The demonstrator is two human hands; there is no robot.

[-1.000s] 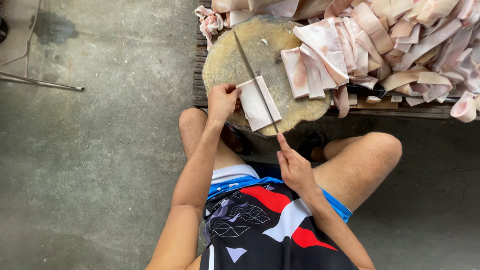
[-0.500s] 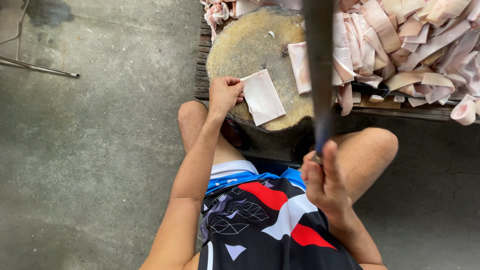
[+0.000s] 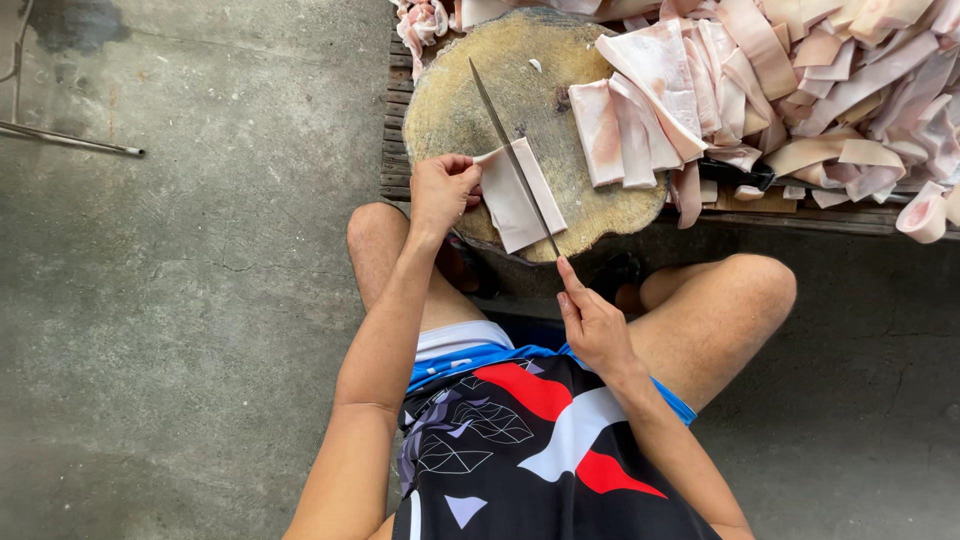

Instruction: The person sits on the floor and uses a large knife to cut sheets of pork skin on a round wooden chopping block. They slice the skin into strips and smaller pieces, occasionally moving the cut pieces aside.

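A round wooden chopping block [image 3: 470, 100] was set on a low slatted wooden bench [image 3: 395, 150], which was placed on the grey concrete floor [image 3: 200, 300]. One pale flat slab of pork skin [image 3: 505, 205] was laid on the block's near edge, w/ more pinkish slabs [image 3: 640, 110] stacked on its right side. A big heap of skin strips [image 3: 850, 90] was piled on the bench, far right.
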